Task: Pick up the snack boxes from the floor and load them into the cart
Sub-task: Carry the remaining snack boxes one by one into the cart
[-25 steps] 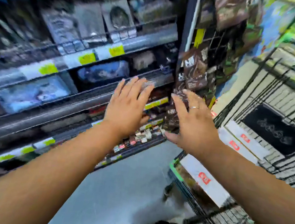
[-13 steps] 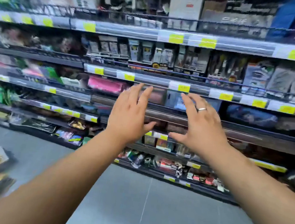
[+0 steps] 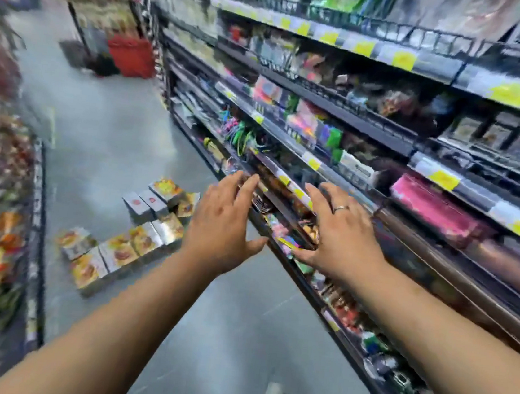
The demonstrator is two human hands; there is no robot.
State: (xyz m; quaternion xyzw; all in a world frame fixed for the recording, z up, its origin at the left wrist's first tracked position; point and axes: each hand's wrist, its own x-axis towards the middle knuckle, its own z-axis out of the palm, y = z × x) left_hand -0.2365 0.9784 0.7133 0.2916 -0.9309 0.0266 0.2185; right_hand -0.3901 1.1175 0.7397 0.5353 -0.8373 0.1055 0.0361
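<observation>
Snack boxes (image 3: 133, 234) lie clustered on the floor (image 3: 104, 133) at centre left, awaiting pickup. Left hand (image 3: 221, 225) and right hand (image 3: 341, 238), mid-frame, reach forward with fingers released, grasping nothing. Shelves (image 3: 388, 140) fill the right; no cart visible.

Empty spread hands (image 3: 284, 232), snack boxes (image 3: 124, 239) on aisle floor (image 3: 104, 133)

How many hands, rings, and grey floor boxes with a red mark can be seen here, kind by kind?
Hands: 2, left hand, right hand
Ring: 1
Grey red-marked boxes: 2
Total: 5
</observation>
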